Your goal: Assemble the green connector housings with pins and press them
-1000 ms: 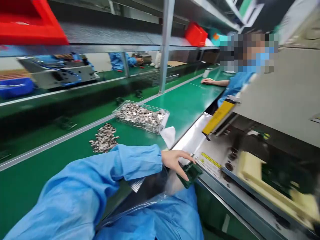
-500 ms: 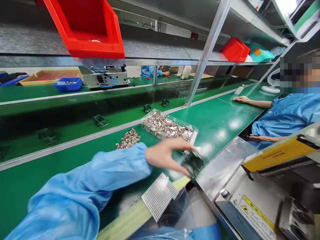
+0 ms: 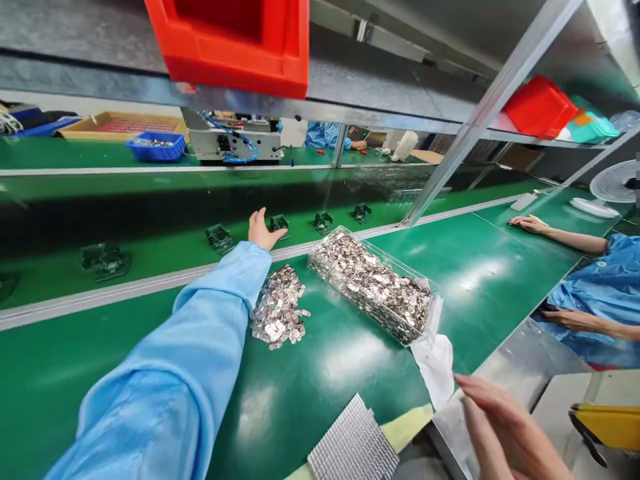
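My left hand (image 3: 264,231) reaches over the rail into the green channel, thumb and fingers spread. A small dark green open-framed part (image 3: 279,223) stands there between thumb and fingers, its near side partly hidden. Its exact kind cannot be made out. At the lower right, my right hand (image 3: 510,423) has thumb and fingertips pressed together; whatever they hold, if anything, is hidden. Near those fingertips lies a white sheet (image 3: 437,367). Below my left forearm is a loose heap of small metal plates (image 3: 280,310); more fill a clear tray (image 3: 434,327) beside it.
Similar dark parts (image 3: 219,237) line the channel. A ribbed metal block (image 3: 354,443) lies on a pale yellow strip (image 3: 413,425) in front. A red bin (image 3: 240,73) overhangs from the shelf, near an upright post (image 3: 450,157). A co-worker's arm (image 3: 570,238) rests at right.
My left hand has moved from the metal table's edge to the channel with the dark green part, now standing there among the others. My right hand has come into view; the camera has shifted.
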Tool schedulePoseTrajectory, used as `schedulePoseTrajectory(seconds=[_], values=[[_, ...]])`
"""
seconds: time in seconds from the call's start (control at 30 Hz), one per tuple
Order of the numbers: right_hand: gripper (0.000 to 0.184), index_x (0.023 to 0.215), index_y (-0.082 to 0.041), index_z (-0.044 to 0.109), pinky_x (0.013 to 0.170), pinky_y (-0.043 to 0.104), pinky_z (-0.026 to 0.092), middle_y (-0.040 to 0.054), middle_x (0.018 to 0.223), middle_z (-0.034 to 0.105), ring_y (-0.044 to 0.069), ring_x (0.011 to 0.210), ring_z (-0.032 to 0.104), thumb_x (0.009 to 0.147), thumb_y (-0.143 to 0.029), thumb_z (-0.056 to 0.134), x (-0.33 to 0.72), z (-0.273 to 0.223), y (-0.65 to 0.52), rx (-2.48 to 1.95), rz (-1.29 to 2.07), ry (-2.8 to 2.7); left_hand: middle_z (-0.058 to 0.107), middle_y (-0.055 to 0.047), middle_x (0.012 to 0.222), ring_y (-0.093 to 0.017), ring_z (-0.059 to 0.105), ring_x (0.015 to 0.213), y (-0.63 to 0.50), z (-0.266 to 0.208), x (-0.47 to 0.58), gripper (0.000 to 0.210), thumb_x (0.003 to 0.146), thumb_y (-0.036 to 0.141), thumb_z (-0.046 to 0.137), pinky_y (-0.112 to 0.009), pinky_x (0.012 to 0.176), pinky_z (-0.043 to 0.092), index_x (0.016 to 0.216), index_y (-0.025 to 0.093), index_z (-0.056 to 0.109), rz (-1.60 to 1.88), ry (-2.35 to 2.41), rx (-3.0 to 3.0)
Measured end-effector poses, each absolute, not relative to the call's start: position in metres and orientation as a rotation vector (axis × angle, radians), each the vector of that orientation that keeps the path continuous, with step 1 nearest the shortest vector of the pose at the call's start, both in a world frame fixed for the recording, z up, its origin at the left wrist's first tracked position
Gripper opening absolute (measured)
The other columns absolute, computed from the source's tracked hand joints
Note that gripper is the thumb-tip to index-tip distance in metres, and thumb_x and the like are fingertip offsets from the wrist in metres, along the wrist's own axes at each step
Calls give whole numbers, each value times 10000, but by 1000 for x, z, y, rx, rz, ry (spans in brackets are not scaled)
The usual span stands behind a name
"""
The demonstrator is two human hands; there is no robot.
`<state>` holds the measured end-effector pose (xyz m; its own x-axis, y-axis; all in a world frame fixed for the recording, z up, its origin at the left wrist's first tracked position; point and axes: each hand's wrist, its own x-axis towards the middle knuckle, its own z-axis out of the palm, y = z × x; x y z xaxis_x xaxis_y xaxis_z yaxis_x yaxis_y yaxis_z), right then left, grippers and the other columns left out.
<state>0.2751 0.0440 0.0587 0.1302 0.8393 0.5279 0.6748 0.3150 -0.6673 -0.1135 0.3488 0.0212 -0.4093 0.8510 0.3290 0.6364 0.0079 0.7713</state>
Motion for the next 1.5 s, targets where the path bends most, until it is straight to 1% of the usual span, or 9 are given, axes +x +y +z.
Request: schedulePoseTrajectory(seconds=[0.2,0.4,0.53,0.67,0.83,0.97,1.1,1.3,1.5], values=[[169,936,-225,706,675,307,536,38,843,702,198,754,662,922,-243,538,176,52,147,-1245,698,-2166,382,-180,1444,-320,331,1392,260,9,-204,859,647,374,804,-441,1154,304,1363,125,402,1700,2186,1873],[129,941,-185,726,720,305,504,58,914,643,174,731,618,835,-134,674,111,14,205,-1468,594,-2372,299,-216,1537,-445,300,1400,258,-12,-254,1329,498,470,883,-590,1129,277,1509,131,89,1144,2315,1508],[78,827,-211,701,664,280,479,23,859,610,163,731,598,843,-141,672,104,11,205,-1566,510,-2388,627,-136,1250,-450,513,1226,285,-13,-257,1082,590,468,838,-635,1039,344,1444,113,276,971,2273,1572],[104,777,-214,667,645,295,475,36,871,617,169,711,600,822,-121,674,108,15,198,-1597,481,-2378,654,-123,1122,-413,621,1077,289,-10,-253,663,495,339,870,-539,1008,441,1072,159,598,1144,2245,1534],[273,564,-239,537,627,307,473,29,706,617,179,662,605,732,-78,680,120,23,193,-1555,778,-2056,560,-150,1240,-310,693,920,255,2,-206,675,499,260,830,-526,932,518,1094,161,528,1723,1903,1081],[237,590,-235,503,542,287,482,-21,532,568,180,577,624,743,-240,684,148,37,169,-1489,1055,-1782,635,-77,1123,-198,704,880,186,17,-129,693,550,251,837,-374,852,582,1130,212,458,1664,1393,1064],[244,739,-202,573,562,283,515,-6,622,622,163,589,636,769,-421,675,182,57,110,-1391,1201,-1603,689,-23,996,-138,699,710,106,26,-52,569,655,262,838,-335,747,615,1070,240,449,1286,923,937],[265,795,-178,648,546,257,452,2,654,600,140,593,552,815,-439,689,211,65,22,-1274,1213,-1316,683,-10,966,-149,706,793,50,25,17,603,702,218,815,-290,746,615,1195,262,469,1108,722,957],[156,826,-211,645,798,326,469,71,1021,601,217,959,579,909,-326,582,208,49,-25,-1352,839,-1373,678,-33,1060,-145,691,893,25,25,40,419,796,190,721,-221,771,581,1171,271,551,1075,701,1234]])
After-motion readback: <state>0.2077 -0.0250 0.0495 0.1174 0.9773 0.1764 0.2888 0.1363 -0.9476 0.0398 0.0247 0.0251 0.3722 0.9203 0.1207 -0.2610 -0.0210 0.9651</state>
